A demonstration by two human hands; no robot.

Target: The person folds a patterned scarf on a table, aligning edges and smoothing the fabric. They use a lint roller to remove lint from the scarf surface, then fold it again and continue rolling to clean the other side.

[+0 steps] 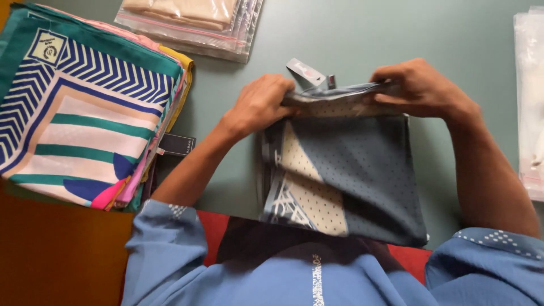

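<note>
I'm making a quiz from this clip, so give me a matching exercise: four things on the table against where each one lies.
Things:
1. grey-blue dotted scarf
2. stack of folded scarves
3. bagged beige cloth
4. clear bags

Places:
A. right edge
B. far side, top middle
C. left side
D. between left hand and right hand

Pairs: 1-D, 2-C, 3-B, 4-A

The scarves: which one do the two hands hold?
The grey-blue dotted scarf in the middle, gripped at its top edge by the left hand and right hand. The striped scarves lie stacked, untouched.
</note>
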